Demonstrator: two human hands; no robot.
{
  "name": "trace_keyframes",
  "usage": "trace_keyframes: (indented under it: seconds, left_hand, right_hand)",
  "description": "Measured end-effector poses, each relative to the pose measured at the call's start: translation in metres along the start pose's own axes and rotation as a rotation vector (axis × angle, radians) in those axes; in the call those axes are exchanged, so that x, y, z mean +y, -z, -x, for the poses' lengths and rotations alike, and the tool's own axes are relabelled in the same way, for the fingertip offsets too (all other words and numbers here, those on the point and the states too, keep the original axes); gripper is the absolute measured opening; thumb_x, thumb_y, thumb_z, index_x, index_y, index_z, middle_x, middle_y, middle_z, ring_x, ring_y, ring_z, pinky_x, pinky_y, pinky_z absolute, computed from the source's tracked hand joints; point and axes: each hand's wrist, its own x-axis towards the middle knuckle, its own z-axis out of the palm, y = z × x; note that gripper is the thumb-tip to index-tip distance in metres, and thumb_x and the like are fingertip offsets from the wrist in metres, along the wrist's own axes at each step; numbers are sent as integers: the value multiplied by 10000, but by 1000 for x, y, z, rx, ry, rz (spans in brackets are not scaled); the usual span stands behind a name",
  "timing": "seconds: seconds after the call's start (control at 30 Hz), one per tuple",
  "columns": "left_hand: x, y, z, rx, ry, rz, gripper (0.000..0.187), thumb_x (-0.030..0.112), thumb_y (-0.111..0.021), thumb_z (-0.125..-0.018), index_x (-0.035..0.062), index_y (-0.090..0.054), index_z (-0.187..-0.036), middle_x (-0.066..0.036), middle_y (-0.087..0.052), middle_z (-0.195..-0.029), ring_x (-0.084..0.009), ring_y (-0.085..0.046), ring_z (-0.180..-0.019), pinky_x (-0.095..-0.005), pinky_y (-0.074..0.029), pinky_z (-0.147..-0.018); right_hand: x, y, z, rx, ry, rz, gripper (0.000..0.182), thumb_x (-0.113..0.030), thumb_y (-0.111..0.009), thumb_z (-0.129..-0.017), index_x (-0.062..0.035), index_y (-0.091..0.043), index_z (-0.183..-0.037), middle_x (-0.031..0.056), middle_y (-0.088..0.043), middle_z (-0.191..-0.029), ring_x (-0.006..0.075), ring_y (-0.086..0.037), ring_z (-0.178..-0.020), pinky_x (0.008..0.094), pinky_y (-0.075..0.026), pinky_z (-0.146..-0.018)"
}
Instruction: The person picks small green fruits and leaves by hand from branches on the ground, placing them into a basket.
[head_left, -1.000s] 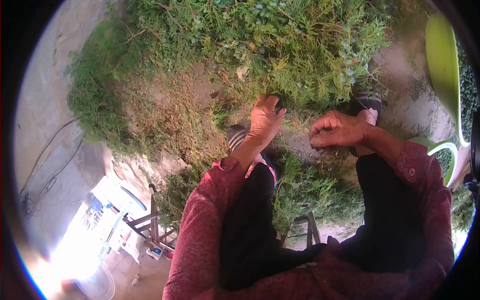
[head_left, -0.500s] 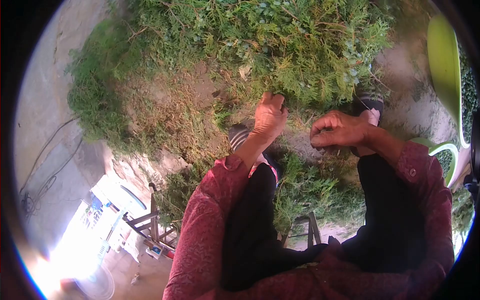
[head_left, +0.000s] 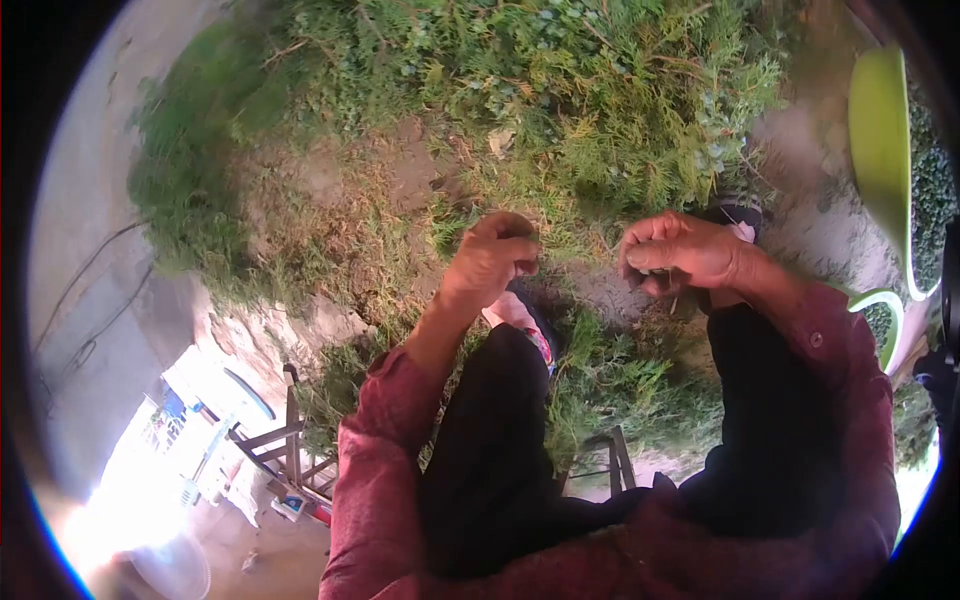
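Observation:
Cut green branches (head_left: 560,90) with small pale cones lie heaped on the ground beyond my hands. My left hand (head_left: 492,258) hovers above the ground near my foot, its fingers curled together; anything between them is too small to make out. To the right, my right hand (head_left: 678,254) is held over the dirt with curled fingers, the thumb against the index finger. Something small and thin seems to show under its fingers, but I cannot make it out. The two hands are apart.
A green plastic container (head_left: 880,150) stands at the right, filled with dark green pieces. More sprigs (head_left: 620,390) lie between my legs. A wooden frame (head_left: 292,430) stands at the lower left, and a dark cable (head_left: 85,265) runs along the left floor.
My left hand has moved left and down, back from the edge of the branches. My right hand has shifted slightly, and its fingers have curled more.

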Motion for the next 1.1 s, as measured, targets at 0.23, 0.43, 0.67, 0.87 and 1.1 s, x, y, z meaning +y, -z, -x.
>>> trace_keyframes:
  seconds: [0.23,0.43,0.67,0.87,1.1]
  left_hand:
    - [60,-51,108,-235,-181,58,261,-48,-628,-668,15,-528,-902,-63,-551,-751,-158,-554,-624,-270,-457,-546]
    - [97,-110,214,-341,-423,-169,247,-67,-616,-676,24,-537,-891,-32,-551,-702,-130,-552,-593,-233,-459,-538]
    - [47,-162,325,-158,-867,-904,199,24,-662,-651,23,-545,-812,3,-537,-694,-45,-498,-559,-205,-423,-500]
    - [-15,-186,378,-189,-842,-1066,458,32,-678,-636,12,-517,-1064,-87,-586,-897,-80,-586,-650,-221,-477,-559]
    - [-38,-184,414,-265,-816,-593,312,-8,-606,-751,-3,-522,-1051,-91,-573,-961,-82,-559,-635,-180,-428,-485]
  right_hand:
    - [-58,-72,63,53,147,-166,197,-252,-565,-838,-56,-559,-825,46,-571,-772,92,-500,-579,170,-341,-412]
    - [-83,-181,139,246,214,-177,190,-274,-551,-844,-85,-557,-866,40,-566,-785,142,-521,-619,180,-317,-411]
    - [-5,-281,175,349,475,-482,205,-322,-511,-865,-119,-529,-885,19,-537,-773,138,-541,-708,241,-343,-447]
    - [76,-322,177,388,597,-842,233,-240,-495,-876,-48,-516,-1007,84,-538,-984,232,-545,-868,379,-486,-767]
    - [111,-319,211,-111,618,-728,208,-227,-518,-865,-31,-530,-931,101,-554,-805,173,-545,-656,209,-420,-431]
